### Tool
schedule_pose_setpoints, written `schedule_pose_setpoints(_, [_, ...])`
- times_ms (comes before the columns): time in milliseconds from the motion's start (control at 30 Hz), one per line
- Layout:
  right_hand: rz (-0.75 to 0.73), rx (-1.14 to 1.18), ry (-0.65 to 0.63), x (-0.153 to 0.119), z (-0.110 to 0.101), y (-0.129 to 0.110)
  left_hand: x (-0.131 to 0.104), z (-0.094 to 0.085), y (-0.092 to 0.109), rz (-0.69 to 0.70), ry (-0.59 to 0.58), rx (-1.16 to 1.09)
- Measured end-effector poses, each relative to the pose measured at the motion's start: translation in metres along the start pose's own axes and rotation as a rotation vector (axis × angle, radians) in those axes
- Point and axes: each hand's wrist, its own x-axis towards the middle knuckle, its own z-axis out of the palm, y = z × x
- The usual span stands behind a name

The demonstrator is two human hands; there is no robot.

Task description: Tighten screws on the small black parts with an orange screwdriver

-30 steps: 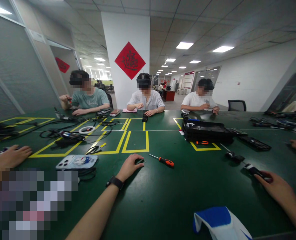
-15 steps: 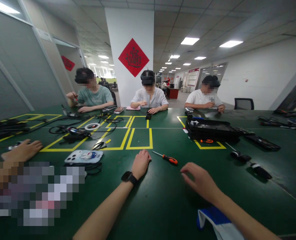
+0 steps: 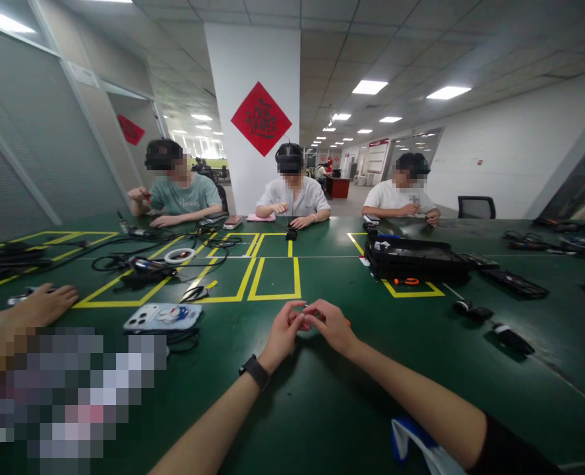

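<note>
My left hand (image 3: 285,333), with a dark watch (image 3: 255,371) on its wrist, and my right hand (image 3: 334,328) meet over the middle of the green table (image 3: 316,422). Their bent fingers press together at the tips. Whatever they pinch, if anything, is too small or too hidden to name. Behind my right hand lies the screwdriver; only a bit of its orange handle (image 3: 348,323) shows past the knuckles. A blue and white cloth (image 3: 421,448) lies below my right forearm.
A phone in a light blue case (image 3: 163,317) lies left, among black cables. A black tray (image 3: 415,256) stands at the right. Yellow tape (image 3: 275,296) marks rectangles. Three people sit across, and another person's hand (image 3: 42,305) rests at the left edge.
My right hand has moved left and joined my left hand, covering most of the screwdriver. My left hand has lifted its fingers from the table and bent them towards the right hand.
</note>
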Motion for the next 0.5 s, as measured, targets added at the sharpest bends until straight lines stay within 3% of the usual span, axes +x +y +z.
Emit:
schedule_pose_setpoints(167, [0.042, 0.051, -0.051, -0.001, -0.004, 0.002, -0.003, 0.003, 0.000, 0.027, -0.041, 0.117])
schedule_pose_setpoints(300, [0.063, -0.064, -0.033, -0.007, -0.012, -0.011, -0.011, 0.011, 0.009, 0.071, -0.068, 0.255])
schedule_pose_setpoints(400, [0.110, -0.265, 0.044, -0.023, -0.045, -0.007, -0.018, 0.015, 0.016, 0.089, -0.067, 0.409])
schedule_pose_setpoints(500, [0.259, -0.606, 0.213, -0.057, -0.109, 0.025, -0.021, 0.014, 0.016, 0.078, -0.103, 0.500])
